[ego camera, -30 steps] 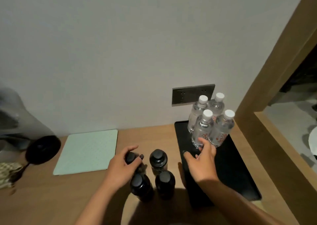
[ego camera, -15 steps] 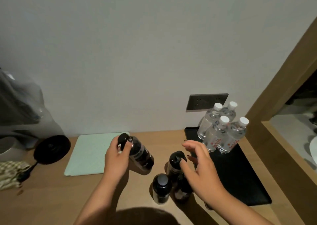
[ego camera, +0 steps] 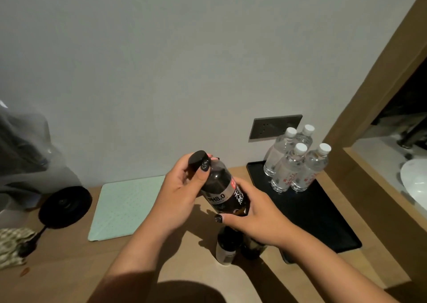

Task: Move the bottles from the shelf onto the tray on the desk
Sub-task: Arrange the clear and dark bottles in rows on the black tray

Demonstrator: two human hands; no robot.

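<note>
A dark bottle (ego camera: 221,189) with a black cap and a "pH8.0" label is held tilted above the desk. My left hand (ego camera: 180,194) grips its neck and cap end. My right hand (ego camera: 256,217) grips its lower end from the right. Below the hands stand two more dark bottles (ego camera: 227,245) on the desk, partly hidden by my right wrist. The black tray (ego camera: 318,215) lies at the right, with several clear water bottles (ego camera: 293,164), white-capped, grouped at its far end.
A pale green mat (ego camera: 124,205) lies left of the bottles. A black round object on a stem (ego camera: 64,207) and a patterned cloth (ego camera: 11,245) sit at the far left. A wooden frame (ego camera: 369,99) rises at the right, a wall socket plate (ego camera: 275,127) behind the tray.
My left hand has lifted the dark bottle higher and toward the right. My right hand left the standing bottles and took hold of the lifted bottle's lower end.
</note>
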